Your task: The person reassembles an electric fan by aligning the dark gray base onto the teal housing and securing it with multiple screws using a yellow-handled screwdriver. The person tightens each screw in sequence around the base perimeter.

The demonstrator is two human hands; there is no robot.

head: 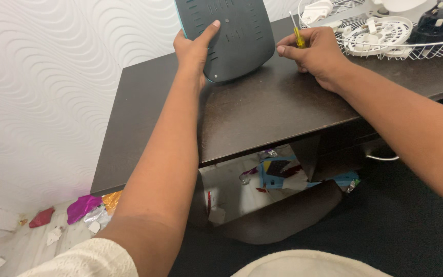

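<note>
My left hand (195,48) grips the left edge of a dark grey rounded plastic cover (237,38) with slots and a teal rim, holding it upright on the dark wooden table (180,123). My right hand (316,54) is closed around a small screwdriver with a yellow handle (298,37), its thin shaft pointing up. This hand rests on the table just right of the cover, not touching it.
A white wire fan guard (385,38) lies at the back right of the table with white plastic fan parts and a black part inside. Shiny foil scraps (83,208) and paper bits litter the floor under and left of the table. A textured white wall is at left.
</note>
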